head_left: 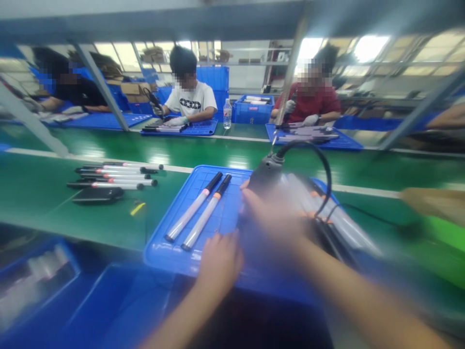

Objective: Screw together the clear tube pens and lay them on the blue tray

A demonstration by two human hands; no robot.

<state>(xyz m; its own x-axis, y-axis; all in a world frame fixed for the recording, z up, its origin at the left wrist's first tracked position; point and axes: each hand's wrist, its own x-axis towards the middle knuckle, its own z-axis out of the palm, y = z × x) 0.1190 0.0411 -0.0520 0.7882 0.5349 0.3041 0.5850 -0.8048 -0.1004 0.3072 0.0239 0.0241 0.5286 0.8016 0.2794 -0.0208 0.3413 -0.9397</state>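
My right hand [271, 213] is closed around a dark hanging power screwdriver [267, 174] with a black looped cable, held over a blue tray [170, 249]; motion blur smears both. My left hand [220, 261] rests on the tray's near edge, fingers curled, and nothing shows in it. Two silver tubes with black caps [198, 208] lie side by side on the tray, just left of my hands. More silver tubes [337, 218] lie blurred at the tray's right.
Several capped tubes [116, 175] and a flat black object [97, 195] lie on the green conveyor [43, 203] at left. Blue bins [39, 286] sit low at the front left. Three people work across the belt at blue mats; a water bottle [227, 114] stands there.
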